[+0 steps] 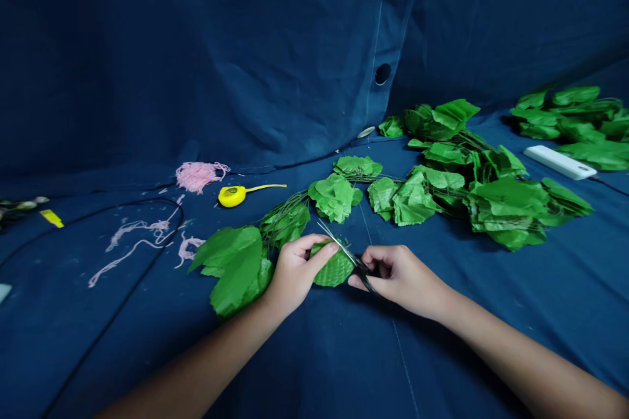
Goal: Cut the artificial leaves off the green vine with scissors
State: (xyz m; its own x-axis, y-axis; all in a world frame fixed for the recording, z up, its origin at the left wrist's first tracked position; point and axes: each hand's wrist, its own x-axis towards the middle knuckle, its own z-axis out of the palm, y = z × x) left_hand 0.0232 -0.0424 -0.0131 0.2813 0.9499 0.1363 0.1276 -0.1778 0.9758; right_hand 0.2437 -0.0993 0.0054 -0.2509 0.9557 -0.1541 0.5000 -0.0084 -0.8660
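Observation:
My left hand [295, 272] is closed on a stack of green fabric leaves [335, 268], thumb on top. My right hand [400, 275] grips a pair of scissors [346, 255] whose thin blades angle up and left across the stack's top edge. Both hands rest low on the dark blue cloth [344, 353]. Just left of my left hand lies a large green leaf [236, 265] with a bundle of thin stems [285, 216] behind it.
Heaps of green leaves [491, 190] spread to the right and far right [580, 121]. A yellow tape measure [233, 195], pink yarn [196, 175] with loose strands [142, 236], a black cable [162, 255] and a white bar-shaped object [560, 162] lie around.

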